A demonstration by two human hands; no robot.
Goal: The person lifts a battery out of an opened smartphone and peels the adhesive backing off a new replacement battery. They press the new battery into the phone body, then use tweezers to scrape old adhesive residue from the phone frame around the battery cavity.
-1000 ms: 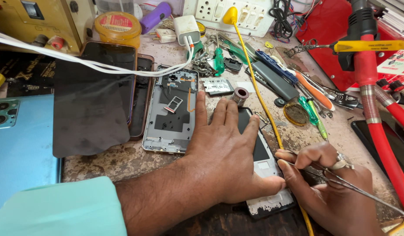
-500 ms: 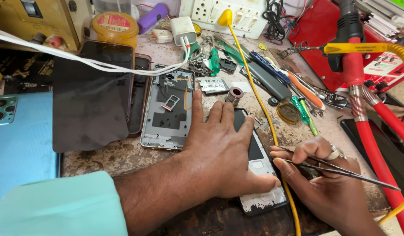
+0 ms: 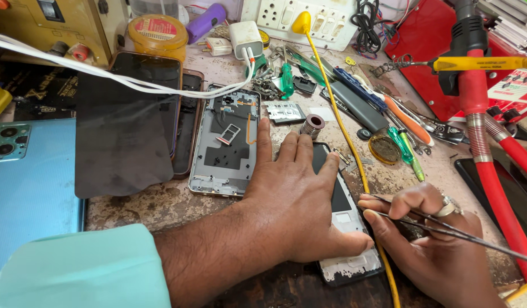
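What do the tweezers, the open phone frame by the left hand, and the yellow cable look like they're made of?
Tweezers in the right hand: thin, dark, with a dull sheen, so probably steel. Phone frame beside the left hand: matte grey with a brighter rim, likely metal, possibly plastic inside. Yellow cable: smooth, bending, looks like rubber or plastic sheathing.

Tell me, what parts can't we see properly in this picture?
- Head view: most of the phone is hidden under the left hand.
- The tweezers run off the right edge.
- What their tips touch is too small to tell, beside the right hand.
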